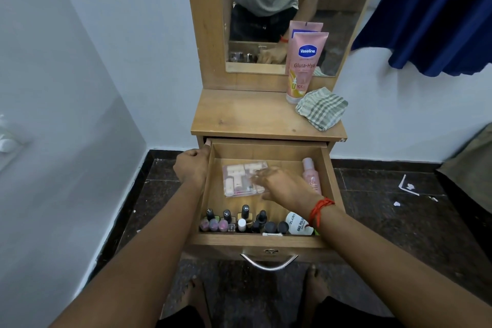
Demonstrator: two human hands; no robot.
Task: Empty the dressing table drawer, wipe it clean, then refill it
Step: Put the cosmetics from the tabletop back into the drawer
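The wooden drawer point(330, 168) of the dressing table stands pulled open. Inside lie a clear pouch of small cosmetics point(238, 177), a pink bottle point(310, 174) along the right wall, and several nail polish bottles point(239, 221) with a white remover bottle point(295, 222) along the front. My left hand point(193, 165) grips the drawer's left wall near the back. My right hand point(283, 185) hovers inside the drawer, fingers spread, over the pouch's right edge; it is blurred and whether it touches the pouch is unclear. A red thread circles that wrist.
On the table top point(239, 114) stand a pink Vaseline tube point(306, 66) and a folded checked cloth point(320, 108) at the right. A mirror point(253, 8) rises behind. White walls at left, blue curtain point(431, 13) at right. Paper scraps lie on the dark floor point(386, 208).
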